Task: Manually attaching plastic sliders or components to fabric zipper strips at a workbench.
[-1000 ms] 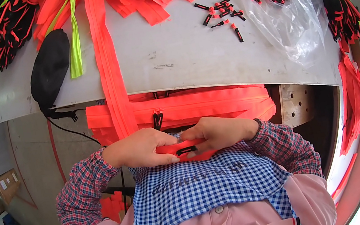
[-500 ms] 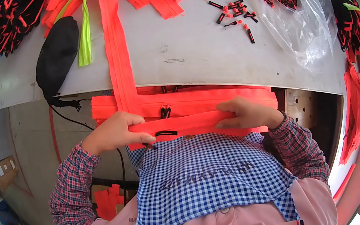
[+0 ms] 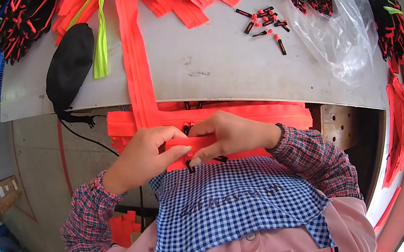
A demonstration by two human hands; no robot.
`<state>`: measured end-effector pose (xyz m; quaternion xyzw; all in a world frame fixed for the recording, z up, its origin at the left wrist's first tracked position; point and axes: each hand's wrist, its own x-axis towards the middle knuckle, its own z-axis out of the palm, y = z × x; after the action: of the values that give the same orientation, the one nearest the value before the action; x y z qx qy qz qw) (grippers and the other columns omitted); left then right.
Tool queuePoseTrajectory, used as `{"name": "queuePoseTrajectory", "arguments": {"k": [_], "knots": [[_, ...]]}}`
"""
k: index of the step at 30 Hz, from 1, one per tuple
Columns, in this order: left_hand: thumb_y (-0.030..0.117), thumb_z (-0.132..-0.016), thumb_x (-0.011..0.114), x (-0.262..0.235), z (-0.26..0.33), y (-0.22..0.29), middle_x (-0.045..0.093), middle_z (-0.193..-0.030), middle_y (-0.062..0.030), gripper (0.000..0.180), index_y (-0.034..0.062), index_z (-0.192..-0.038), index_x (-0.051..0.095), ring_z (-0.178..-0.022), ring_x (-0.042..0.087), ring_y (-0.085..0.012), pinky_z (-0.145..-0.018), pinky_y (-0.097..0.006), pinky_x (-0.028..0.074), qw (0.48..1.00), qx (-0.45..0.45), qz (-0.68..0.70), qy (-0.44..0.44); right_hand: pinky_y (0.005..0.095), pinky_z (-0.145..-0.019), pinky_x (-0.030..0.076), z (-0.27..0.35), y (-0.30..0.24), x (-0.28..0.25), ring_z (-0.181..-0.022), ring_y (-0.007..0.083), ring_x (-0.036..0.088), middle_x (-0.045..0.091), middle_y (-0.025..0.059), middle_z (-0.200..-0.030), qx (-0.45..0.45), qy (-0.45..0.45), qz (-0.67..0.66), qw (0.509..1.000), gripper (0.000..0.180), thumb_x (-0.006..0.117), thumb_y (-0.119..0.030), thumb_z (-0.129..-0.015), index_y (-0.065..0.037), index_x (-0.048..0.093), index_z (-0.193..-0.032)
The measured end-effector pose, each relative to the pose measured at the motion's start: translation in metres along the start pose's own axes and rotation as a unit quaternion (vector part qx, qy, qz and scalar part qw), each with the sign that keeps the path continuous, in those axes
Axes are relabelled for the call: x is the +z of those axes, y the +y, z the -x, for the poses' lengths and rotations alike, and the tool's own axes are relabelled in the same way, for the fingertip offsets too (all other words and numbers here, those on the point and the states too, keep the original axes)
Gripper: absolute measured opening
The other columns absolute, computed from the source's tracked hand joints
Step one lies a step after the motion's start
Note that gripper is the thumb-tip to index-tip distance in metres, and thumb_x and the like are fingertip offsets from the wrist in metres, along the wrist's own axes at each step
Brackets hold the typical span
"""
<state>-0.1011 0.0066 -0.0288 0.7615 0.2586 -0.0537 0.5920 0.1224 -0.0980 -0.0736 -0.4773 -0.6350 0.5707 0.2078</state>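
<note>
My left hand [image 3: 145,154] is closed, pinching a bright orange-red zipper strip [image 3: 198,142] at my lap. Beside it my right hand [image 3: 233,134] is closed on the same strip, thumb and fingers close to the left fingertips. A small black zipper pull with a red knob [image 3: 190,164] hangs at the meeting fingertips; which fingers grip it I cannot tell. Another dark pull [image 3: 221,159] shows under the right hand. Behind the hands lies a stack of orange-red zipper strips [image 3: 264,115] against the table edge. One long strip [image 3: 135,57] runs down from the table onto it.
On the grey table [image 3: 235,67] lie several loose black-and-red pulls [image 3: 270,21], a clear plastic bag [image 3: 327,41] of more pulls, a black pouch-like object [image 3: 70,68] with a cord, a yellow-green strip [image 3: 101,41] and an orange strip pile [image 3: 181,1]. Black-and-red bundles [image 3: 386,15] hang right.
My right hand has moved left along the strip and now meets my left hand, which shifted slightly right. The strip, stretched between them before, is now mostly covered by the hands.
</note>
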Motion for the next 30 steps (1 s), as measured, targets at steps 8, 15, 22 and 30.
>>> {"name": "queuePoseTrajectory", "arguments": {"k": [8,15,22,30], "knots": [[0.010,-0.099,0.062,0.013,0.003,0.002,0.065,-0.089,-0.0087,0.017,0.0007,-0.113,0.060,-0.076,0.062,-0.0135,-0.070,-0.028,0.050,0.996,0.058,-0.031,0.052,0.0291,-0.094,0.051,-0.015,-0.003,0.016,-0.102,0.0119,0.066,0.073,0.0059,-0.107,0.005,-0.070,-0.344,0.936,0.030,0.072,-0.020,-0.096,0.001,0.069,-0.117],[0.013,-0.101,0.061,-0.009,0.016,-0.011,0.063,-0.097,-0.0074,0.019,0.0016,-0.115,0.058,-0.078,0.057,-0.0081,-0.069,-0.026,0.048,0.992,0.050,-0.039,0.106,0.0333,-0.095,0.051,0.008,0.016,0.002,-0.107,0.0162,0.065,0.072,0.0075,-0.110,0.067,-0.055,-0.291,0.953,0.031,0.068,-0.022,-0.096,0.001,0.068,-0.118],[0.029,-0.099,0.065,-0.036,-0.009,-0.067,0.065,-0.079,-0.0116,0.030,-0.0009,-0.099,0.065,-0.071,0.063,-0.0223,-0.068,-0.035,0.050,0.937,0.011,-0.162,0.309,0.0421,-0.089,0.051,0.000,0.048,0.017,-0.102,0.0311,0.061,0.064,0.0170,-0.116,0.009,0.083,0.278,0.957,0.046,0.073,-0.034,-0.088,0.000,0.062,-0.118],[0.031,-0.091,0.075,-0.042,-0.028,-0.121,0.063,-0.074,-0.0116,0.036,-0.0028,-0.083,0.063,-0.064,0.059,-0.0180,-0.061,-0.036,0.048,0.939,-0.095,-0.209,0.257,0.0440,-0.101,0.047,0.005,0.071,0.035,-0.119,0.0353,0.055,0.058,0.0166,-0.130,-0.071,0.255,0.288,0.920,0.049,0.072,-0.029,-0.088,-0.001,0.058,-0.125]]}}
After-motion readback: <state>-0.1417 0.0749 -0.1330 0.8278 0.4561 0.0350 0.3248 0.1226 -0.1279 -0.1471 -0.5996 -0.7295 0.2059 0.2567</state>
